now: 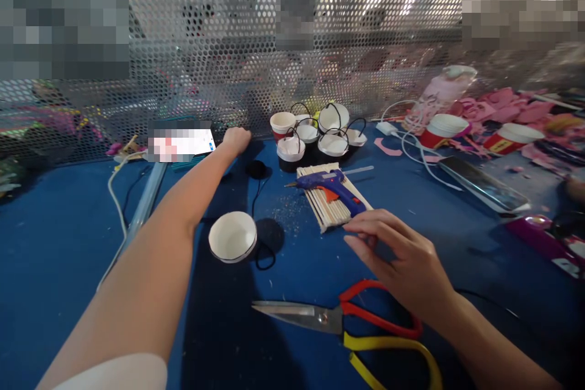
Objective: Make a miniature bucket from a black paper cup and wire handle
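Note:
My left hand [237,139] is stretched far forward to the foot of the perforated metal panel. Its fingers are curled, and whatever they may hold is hidden. Close to the handle of a blue hot glue gun [322,179], my right hand [397,250] has its thumb and bent fingers apart, with nothing visible between them. The glue gun lies on a bundle of pale wooden sticks [326,213]. A short white paper cup [233,236] stands below my left forearm's reach, beside a ball of black cord [256,169]. Large scissors [320,319] with red and yellow handles lie in front.
Several small cups [290,149] with black cord loops stand by the perforated panel [205,67]. At right are red paper cups [441,129], a phone [484,184] with a white cable, and pink scraps [507,109]. A lit screen [201,141] stands at left.

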Tool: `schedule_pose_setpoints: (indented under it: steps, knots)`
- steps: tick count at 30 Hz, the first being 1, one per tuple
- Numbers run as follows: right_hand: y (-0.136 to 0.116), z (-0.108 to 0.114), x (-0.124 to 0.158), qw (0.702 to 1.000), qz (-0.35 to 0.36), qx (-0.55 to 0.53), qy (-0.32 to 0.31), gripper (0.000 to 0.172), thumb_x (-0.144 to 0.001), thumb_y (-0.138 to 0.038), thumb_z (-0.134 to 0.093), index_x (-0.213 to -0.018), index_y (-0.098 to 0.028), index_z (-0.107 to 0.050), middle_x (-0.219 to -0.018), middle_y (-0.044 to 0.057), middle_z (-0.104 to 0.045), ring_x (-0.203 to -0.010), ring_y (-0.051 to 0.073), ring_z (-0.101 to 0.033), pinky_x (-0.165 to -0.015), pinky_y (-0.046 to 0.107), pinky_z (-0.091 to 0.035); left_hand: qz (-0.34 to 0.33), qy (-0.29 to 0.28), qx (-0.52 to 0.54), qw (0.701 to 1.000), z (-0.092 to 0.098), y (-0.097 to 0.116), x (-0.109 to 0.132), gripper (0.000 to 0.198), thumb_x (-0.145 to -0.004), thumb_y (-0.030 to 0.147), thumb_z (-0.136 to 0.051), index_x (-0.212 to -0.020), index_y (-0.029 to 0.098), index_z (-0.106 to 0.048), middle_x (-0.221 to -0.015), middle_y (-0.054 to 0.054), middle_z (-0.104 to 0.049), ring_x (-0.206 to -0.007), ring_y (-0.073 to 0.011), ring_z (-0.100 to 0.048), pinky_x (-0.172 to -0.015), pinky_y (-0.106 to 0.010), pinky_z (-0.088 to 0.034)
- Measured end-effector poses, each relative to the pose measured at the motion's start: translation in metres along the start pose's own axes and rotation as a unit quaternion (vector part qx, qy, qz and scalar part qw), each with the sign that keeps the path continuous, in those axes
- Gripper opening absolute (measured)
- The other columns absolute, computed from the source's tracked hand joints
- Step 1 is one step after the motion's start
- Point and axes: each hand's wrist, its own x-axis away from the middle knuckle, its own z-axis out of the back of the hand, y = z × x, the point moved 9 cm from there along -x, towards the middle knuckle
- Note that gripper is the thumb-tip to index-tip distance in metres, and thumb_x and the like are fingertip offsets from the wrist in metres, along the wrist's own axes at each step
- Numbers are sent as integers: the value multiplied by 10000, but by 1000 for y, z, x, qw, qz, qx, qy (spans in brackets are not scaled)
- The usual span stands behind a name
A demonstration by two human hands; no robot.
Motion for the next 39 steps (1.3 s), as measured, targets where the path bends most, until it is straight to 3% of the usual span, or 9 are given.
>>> schedule_pose_setpoints:
  steps: [3,9,19,23,27,30,34,36,39]
  knots:
    - [0,0,-1,1000,-2,-3,0,96,-804,-146,-580,-885,-195,-598,-874,49,-607,-823,134,-587,-659,229,-516,11,20,7,1000,5,-2,2,331,-868,310,-498,-1151,138,-514,-1128,-98,-558,-985,-204,-565,-826,-414,-485]
    - [1,0,0,1000,0,-5,-2,113,-799,-138,-586,-897,-193,-594,-885,51,-604,-836,131,-584,-651,215,-521,23,57,42,997,17,-1,7,297,-872,153,-378,-1094,116,-573,-1047,-194,-619,-1042,-302,-569,-826,-430,-450]
    - [-1,2,1,1000,8,-11,13,106,-791,-146,-594,-887,-190,-603,-875,51,-625,-843,136,-603,-637,209,-527,64,150,84,983,47,-8,14,369,-884,114,-243,-1118,107,-528,-1080,-200,-594,-1041,-291,-562,-822,-409,-446]
    - [-2,1,-1,1000,16,-20,8,109,-800,-156,-580,-897,-200,-601,-873,47,-638,-843,148,-613,-712,265,-535,49,187,97,976,74,3,14,354,-908,172,-239,-1104,113,-529,-1107,-172,-584,-1063,-278,-541,-843,-374,-432]
    - [1,1,-3,1000,-4,-16,4,83,-813,-176,-566,-876,-212,-605,-874,52,-637,-808,149,-613,-639,249,-530,3,236,124,964,118,25,15,310,-911,221,-292,-1087,130,-531,-1128,-117,-585,-1059,-219,-535,-884,-316,-411]
    - [1,3,-3,1000,-17,-13,3,79,-820,-197,-557,-865,-209,-621,-870,55,-633,-765,148,-609,-642,268,-526,-50,298,212,929,160,33,33,243,-867,196,-387,-1008,101,-561,-1001,-91,-630,-947,-178,-572,-868,-292,-419]
    - [-2,4,-2,998,-14,-66,20,83,-823,-192,-547,-849,-191,-625,-860,64,-630,-764,150,-601,-625,270,-514,-102,293,300,902,201,35,80,175,-812,212,-490,-916,109,-587,-861,-46,-642,-801,-140,-602,-767,-276,-468]
    - [1,2,-4,993,-38,-107,15,81,-824,-211,-547,-833,-181,-622,-850,67,-633,-742,146,-601,-611,269,-510,-123,241,360,893,212,39,112,149,-803,212,-508,-887,117,-587,-775,-35,-639,-672,-115,-600,-664,-259,-488]
    - [9,-6,-11,967,-134,-218,-1,156,-821,-291,-563,-890,-158,-605,-800,60,-637,-664,128,-601,-570,260,-517,-156,130,438,876,219,56,165,95,-782,209,-546,-810,129,-589,-652,-8,-612,-573,-99,-581,-577,-240,-487]
